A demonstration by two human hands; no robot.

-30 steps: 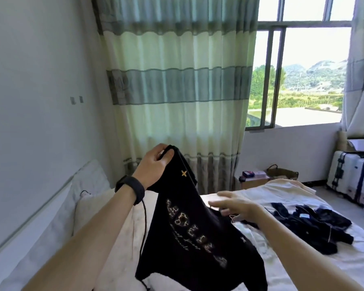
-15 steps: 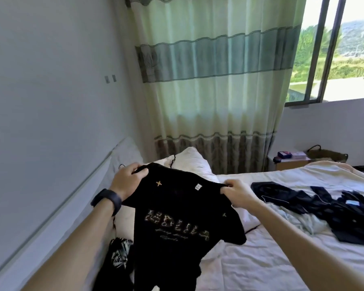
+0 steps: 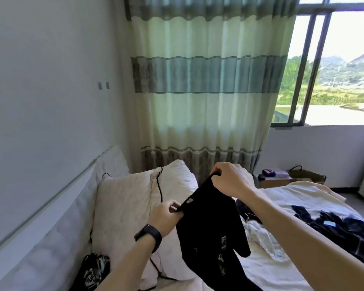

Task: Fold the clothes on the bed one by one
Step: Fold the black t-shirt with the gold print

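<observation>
One black T-shirt (image 3: 208, 227), long axis vertical, hem down; left hand (image 3: 164, 215), right hand (image 3: 231, 179) pinching top

We grip a black t-shirt (image 3: 210, 232) with left hand (image 3: 164, 217) and right hand (image 3: 229, 181), held up just right of the white pillow (image 3: 124, 208).

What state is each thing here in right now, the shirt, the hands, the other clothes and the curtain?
black T-shirt, held up off the bed, hanging unfolded.
left hand, pinching the shirt's top edge.
right hand, gripping the shirt higher up.
dark clothes, lying unfolded in a heap on the bed.
curtain, drawn across part of the window.
</observation>
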